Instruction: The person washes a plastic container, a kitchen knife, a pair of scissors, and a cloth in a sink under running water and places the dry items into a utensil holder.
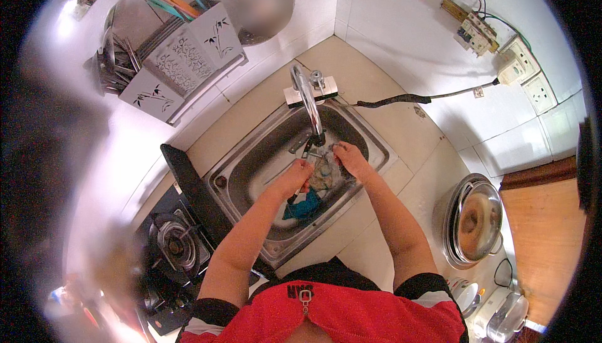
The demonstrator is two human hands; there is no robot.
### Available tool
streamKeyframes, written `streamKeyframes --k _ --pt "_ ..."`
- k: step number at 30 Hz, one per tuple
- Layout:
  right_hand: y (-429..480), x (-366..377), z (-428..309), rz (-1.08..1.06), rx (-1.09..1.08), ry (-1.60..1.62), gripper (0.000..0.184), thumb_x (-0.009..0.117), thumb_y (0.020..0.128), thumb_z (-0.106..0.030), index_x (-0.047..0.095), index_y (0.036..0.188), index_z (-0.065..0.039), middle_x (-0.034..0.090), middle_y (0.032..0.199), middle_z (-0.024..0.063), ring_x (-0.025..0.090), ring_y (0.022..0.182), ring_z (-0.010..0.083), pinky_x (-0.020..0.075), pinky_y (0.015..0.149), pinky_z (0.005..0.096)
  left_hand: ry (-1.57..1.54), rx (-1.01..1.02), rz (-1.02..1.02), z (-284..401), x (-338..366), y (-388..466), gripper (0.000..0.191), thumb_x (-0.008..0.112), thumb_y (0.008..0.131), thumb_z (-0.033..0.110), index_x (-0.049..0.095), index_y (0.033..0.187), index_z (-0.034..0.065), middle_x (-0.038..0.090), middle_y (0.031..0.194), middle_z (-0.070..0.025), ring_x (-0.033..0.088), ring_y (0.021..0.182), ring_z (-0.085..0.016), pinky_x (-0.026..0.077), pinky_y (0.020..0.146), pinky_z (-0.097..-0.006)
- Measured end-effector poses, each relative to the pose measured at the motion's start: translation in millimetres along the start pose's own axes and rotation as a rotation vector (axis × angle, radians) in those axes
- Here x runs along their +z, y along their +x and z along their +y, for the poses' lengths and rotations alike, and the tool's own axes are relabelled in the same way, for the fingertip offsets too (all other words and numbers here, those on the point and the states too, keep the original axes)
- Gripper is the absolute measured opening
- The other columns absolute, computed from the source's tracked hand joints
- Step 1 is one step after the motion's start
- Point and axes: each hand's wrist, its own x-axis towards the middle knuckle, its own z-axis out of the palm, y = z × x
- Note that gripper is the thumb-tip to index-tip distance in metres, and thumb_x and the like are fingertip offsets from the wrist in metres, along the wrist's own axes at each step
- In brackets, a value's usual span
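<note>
Both hands are over a stainless steel sink (282, 246). My left hand (297, 177) is curled around the dark handle of a kitchen tool (293, 197), whose other end I cannot make out. To the right of the faucet spout (314, 119), my right hand (345, 155) has bent fingers by a small wet thing too unclear to name. A blue-green cloth (303, 205) lies in the basin below my left hand. Between the hands are wet, pale items that I cannot tell apart. A thin stick-like utensil (278, 173) and another dark-handled utensil (297, 144) lie farther left and up.
A gas stove (176, 244) stands left of the sink behind a black panel (195, 188). Wall holders (186, 56) with chopsticks and utensils hang upper left. Stacked pots with a glass lid (479, 220) stand right. A cable (395, 100) runs from the faucet to a wall socket (538, 93).
</note>
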Motion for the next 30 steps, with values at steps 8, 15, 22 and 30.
streamKeyframes --k 8,15,22,30 --pt "-17.9 15.1 -4.9 0.104 0.066 0.057 0.027 0.046 0.08 -0.024 0.048 0.069 0.001 0.047 0.059 0.0055 0.044 0.055 0.0151 0.0364 0.055 0.0277 0.047 0.129 0.149 4.0 13.3 -6.1 0.03 0.055 0.079 0.016 0.033 0.094 0.0021 0.046 0.059 -0.0062 0.043 0.044 -0.012 0.034 0.038 -0.0275" --pt "-23.5 34.8 -10.8 0.301 -0.049 -0.333 0.031 0.045 0.08 -0.028 0.052 0.081 0.002 0.055 0.068 0.0206 0.053 0.066 0.0333 0.0411 0.062 0.0374 0.304 0.305 0.43 -18.2 21.9 7.4 0.029 0.061 0.071 0.009 0.037 0.086 0.0024 0.049 0.07 -0.0111 0.05 0.061 -0.023 0.04 0.056 -0.0342" --pt "-33.5 32.4 -49.3 0.209 -0.069 -0.648 0.028 0.048 0.077 -0.028 0.054 0.076 -0.001 0.055 0.067 0.0172 0.053 0.068 0.0342 0.0405 0.063 0.0425 0.434 0.285 0.467 -3.5 24.0 -4.4 0.031 0.059 0.071 0.007 0.033 0.088 0.0018 0.048 0.072 -0.015 0.052 0.068 -0.032 0.04 0.061 -0.0384" --pt "-23.9 44.0 -74.7 0.077 -0.104 -0.997 0.02 0.047 0.076 -0.023 0.054 0.071 -0.005 0.058 0.072 0.01 0.053 0.076 0.0283 0.0399 0.066 0.041 0.519 0.358 0.405 -17.8 36.0 3.2 0.026 0.051 0.073 0.005 0.031 0.09 0.0006 0.05 0.077 -0.0215 0.051 0.074 -0.039 0.04 0.063 -0.0433"
